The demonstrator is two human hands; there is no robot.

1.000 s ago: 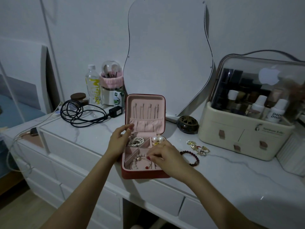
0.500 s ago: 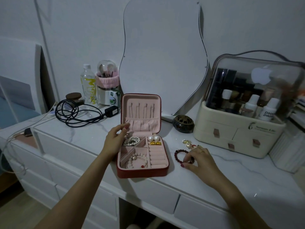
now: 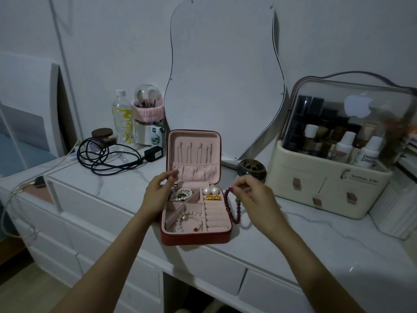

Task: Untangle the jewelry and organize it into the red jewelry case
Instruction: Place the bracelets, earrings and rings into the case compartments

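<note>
The right hand pinches a dark red beaded bracelet dangling just beside the open red jewelry case's right edge; the left hand, fingers loosely curled, rests on its left rim.

Dim, bluish light, soft shadows, wide-angle bending at edges.

A bedroom or dressing corner in a home, set up as a vanity. A white marble-look bench with drawers stands against a plain wall, and a wavy-edged mirror leans at its back edge. At the right end sits a cream cosmetics organizer full of bottles under a clear lid. Toward the back left corner are a cup of makeup brushes, a water bottle and a coiled charger cable. An open jewelry case lies near the front edge.
</note>
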